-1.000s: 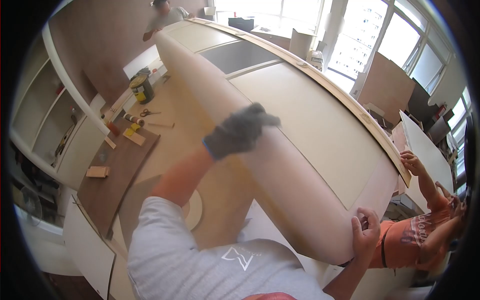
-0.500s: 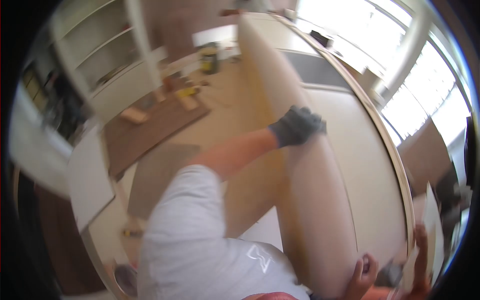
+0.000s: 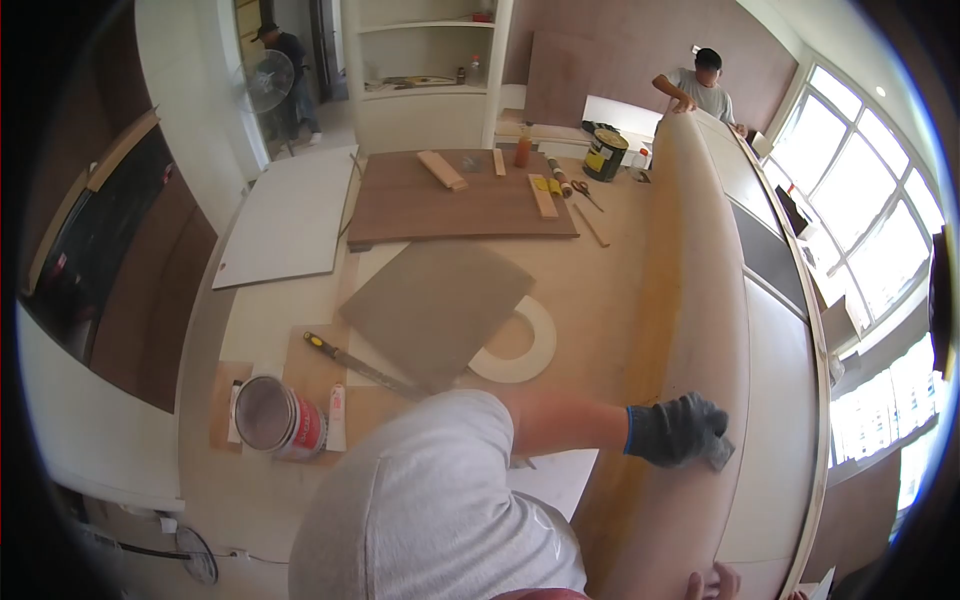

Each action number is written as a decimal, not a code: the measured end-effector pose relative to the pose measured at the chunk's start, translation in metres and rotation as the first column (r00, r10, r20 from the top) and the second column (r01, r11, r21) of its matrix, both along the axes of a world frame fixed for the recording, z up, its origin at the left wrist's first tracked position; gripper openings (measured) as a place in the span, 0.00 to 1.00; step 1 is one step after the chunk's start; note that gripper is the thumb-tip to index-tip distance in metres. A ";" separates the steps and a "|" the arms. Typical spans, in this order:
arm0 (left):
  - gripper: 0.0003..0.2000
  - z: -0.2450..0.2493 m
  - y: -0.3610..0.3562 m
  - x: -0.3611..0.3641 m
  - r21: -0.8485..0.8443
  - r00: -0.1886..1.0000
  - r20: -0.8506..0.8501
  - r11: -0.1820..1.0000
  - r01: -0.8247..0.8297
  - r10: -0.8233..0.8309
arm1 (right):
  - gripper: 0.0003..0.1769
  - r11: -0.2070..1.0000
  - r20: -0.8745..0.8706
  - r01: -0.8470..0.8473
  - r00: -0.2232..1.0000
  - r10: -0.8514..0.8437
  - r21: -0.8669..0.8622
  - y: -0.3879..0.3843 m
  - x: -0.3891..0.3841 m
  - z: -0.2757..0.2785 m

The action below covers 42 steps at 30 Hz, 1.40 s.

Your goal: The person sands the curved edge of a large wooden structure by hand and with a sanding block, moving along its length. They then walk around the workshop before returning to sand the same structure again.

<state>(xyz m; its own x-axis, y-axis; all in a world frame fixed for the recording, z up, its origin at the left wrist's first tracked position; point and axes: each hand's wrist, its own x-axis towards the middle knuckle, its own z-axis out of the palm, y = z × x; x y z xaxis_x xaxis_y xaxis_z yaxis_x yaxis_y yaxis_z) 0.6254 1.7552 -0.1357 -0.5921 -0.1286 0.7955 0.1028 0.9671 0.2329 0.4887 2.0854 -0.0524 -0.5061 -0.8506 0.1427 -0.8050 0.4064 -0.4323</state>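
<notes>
My left hand (image 3: 677, 430), in a dark grey glove, holds a small grey flat piece (image 3: 722, 455) against the curved surface of a long pale panel structure (image 3: 700, 340). A bare hand (image 3: 715, 582) touches the same structure at the bottom edge of the view. Its arm is out of sight, and it appears to be another person's. My right hand cannot be made out. Yellowish colouring runs along the structure's left side.
At the far end, a co-worker (image 3: 710, 88) touches the structure. A paint can (image 3: 290, 420), a long-bladed tool (image 3: 355, 362), a white ring (image 3: 545, 345) and a brown board (image 3: 400, 205) lie left. A fan (image 3: 265, 80) stands beyond, near another person (image 3: 292, 75).
The view has swung, showing more of the work surface. My gloved hand is farther down the structure, and the grey piece now shows. Two bare hands showed at lower right; one is now visible.
</notes>
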 end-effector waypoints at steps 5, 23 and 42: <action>0.02 0.009 0.037 0.005 -0.126 0.967 -0.219 0.987 0.104 -0.130 | 0.37 0.834 -0.436 -0.541 0.780 0.449 -0.109 -0.077 0.004 0.031; 0.27 -0.183 -0.115 0.075 0.418 0.834 0.304 0.722 -0.552 0.461 | 0.33 0.883 -0.182 -0.445 0.865 0.467 0.149 -0.202 -0.040 -0.014; 0.31 -0.287 -0.098 0.107 0.141 0.609 0.656 0.720 -0.679 0.446 | 0.65 0.924 -0.258 -0.304 0.897 0.360 0.233 -0.446 -0.034 -0.016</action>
<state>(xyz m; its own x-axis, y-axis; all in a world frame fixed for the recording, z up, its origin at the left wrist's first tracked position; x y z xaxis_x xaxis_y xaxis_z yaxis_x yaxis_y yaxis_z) 0.7326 1.6572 -0.4224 -0.5994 -0.7793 0.1830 -0.6895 0.6187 0.3765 0.4546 1.6396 -0.0687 -0.1496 -0.9865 0.0660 -0.9844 0.1424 -0.1030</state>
